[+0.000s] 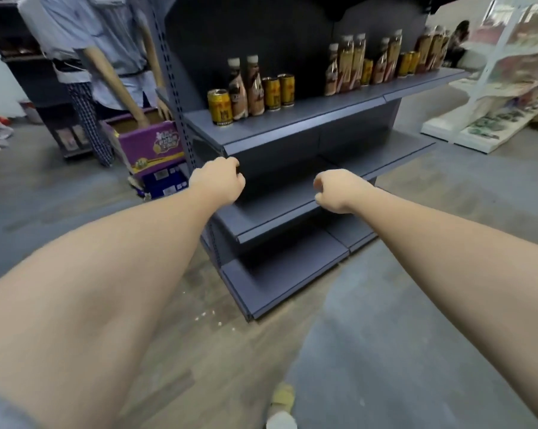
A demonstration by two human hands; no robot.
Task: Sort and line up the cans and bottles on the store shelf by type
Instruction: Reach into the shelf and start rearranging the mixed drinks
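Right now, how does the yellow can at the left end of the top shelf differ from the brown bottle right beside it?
The yellow can is short and squat; the brown bottle is taller, narrowing to a pale cap. The can has a metal top; the bottle has a brown label. The can stands nearer the shelf's front edge, the bottle slightly behind it. Both stand upright on the top shelf, untouched by either hand.

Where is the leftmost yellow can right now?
In the head view, the leftmost yellow can stands at the left end of the top shelf, near its front edge, beside two brown bottles.
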